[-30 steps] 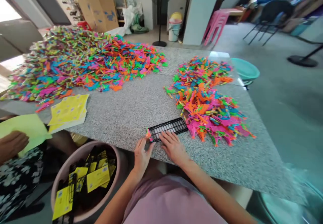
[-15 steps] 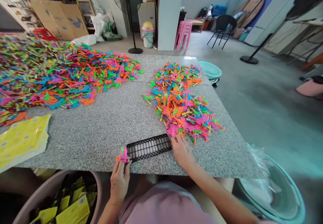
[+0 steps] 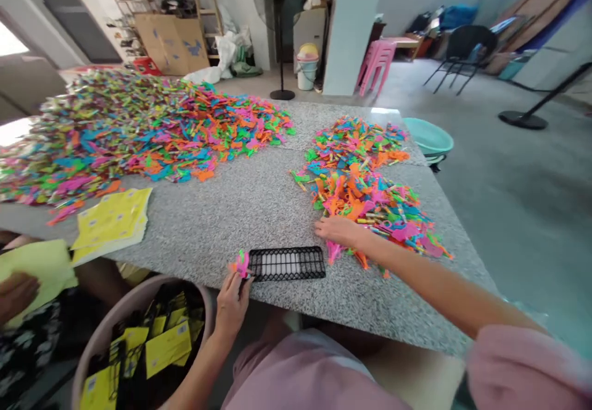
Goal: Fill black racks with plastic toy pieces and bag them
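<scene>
My left hand (image 3: 232, 305) is closed, pinching a few small pink, green and orange plastic toys (image 3: 241, 264) at the left end of a black mesh basket (image 3: 287, 264). The basket is long and shallow and lies at the near table edge, its pale bottom showing through the mesh. My right hand (image 3: 341, 230) is beyond the basket's right end, at the left edge of a pile of bright plastic toys (image 3: 388, 213). Its fingers are bent and close together; whatever is between the fingertips is hidden.
A far larger heap of coloured toys (image 3: 152, 126) covers the table's left side. Yellow printed sheets (image 3: 113, 217) lie at the left edge. Below stands a tub (image 3: 210, 311) of yellow cards and black pieces. At far left another person's hand (image 3: 17, 296) holds a yellow sheet.
My right hand has left the basket's right end and moved away from me to the toy pile. The left hand still holds its toys. The view has turned left.
</scene>
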A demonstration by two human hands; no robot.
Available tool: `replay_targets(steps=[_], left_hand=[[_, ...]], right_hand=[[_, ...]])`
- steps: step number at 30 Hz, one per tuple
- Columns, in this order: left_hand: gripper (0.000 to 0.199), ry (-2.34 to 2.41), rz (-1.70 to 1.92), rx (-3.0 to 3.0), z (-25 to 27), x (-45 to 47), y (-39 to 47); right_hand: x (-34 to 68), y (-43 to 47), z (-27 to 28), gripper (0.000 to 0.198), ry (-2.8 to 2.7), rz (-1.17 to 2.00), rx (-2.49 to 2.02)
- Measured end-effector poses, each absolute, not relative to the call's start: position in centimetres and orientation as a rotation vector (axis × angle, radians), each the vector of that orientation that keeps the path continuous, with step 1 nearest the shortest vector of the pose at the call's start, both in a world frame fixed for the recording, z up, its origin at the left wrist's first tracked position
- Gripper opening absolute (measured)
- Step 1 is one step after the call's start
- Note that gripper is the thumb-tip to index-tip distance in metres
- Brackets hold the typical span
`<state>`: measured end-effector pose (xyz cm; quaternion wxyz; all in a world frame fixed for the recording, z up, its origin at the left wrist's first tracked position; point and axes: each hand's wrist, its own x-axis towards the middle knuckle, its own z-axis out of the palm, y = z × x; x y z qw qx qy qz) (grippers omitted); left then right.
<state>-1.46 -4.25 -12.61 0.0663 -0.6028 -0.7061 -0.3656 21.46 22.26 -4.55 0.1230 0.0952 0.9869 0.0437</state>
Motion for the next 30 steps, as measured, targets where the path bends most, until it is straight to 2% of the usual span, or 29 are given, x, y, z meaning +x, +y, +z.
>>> replay_targets(steps=[4,9,11,15,17,20,25,30], left_hand=[[0.015,-2.195,-1.125,-1.762,-13.2,0.1,-4.5],[0.015,-2.187,-1.153,-1.801,-13.2,0.9,-4.7],[0.015,-2.173,-1.162,-1.844,-12.9,0.8,-4.7],[0.014,-2.191,-1.185,-1.851,-12.6,0.8,-4.4],[0.013,-2.217,-1.198,-1.831,-12.8,1.0,-4.2],[0.013,-2.246,-1.214,-1.807,-13.0,1.3,-3.9],[0.014,-2.253,-1.218,-1.800,-13.0,1.3,-3.9],[0.014,-2.246,-1.211,-1.829,-12.9,1.4,-3.7]], right_hand=[[22.1,21.8,-5.0,0.025,3.228,-0.066,0.386],[20.4,20.7,-6.7,0.023,3.463,-0.541,0.596],[18.9,20.1,-7.4,0.022,3.423,-0.896,0.752],[14.9,17.0,-8.3,0.024,3.014,-1.936,0.920],[12.6,14.9,-8.8,0.022,2.794,-2.198,0.937],[9.9,12.7,-9.5,0.017,2.763,-2.083,1.027],[8.6,12.1,-9.7,0.014,2.962,-1.411,1.029],[7.6,11.6,-8.1,0.027,2.928,-1.050,0.981]])
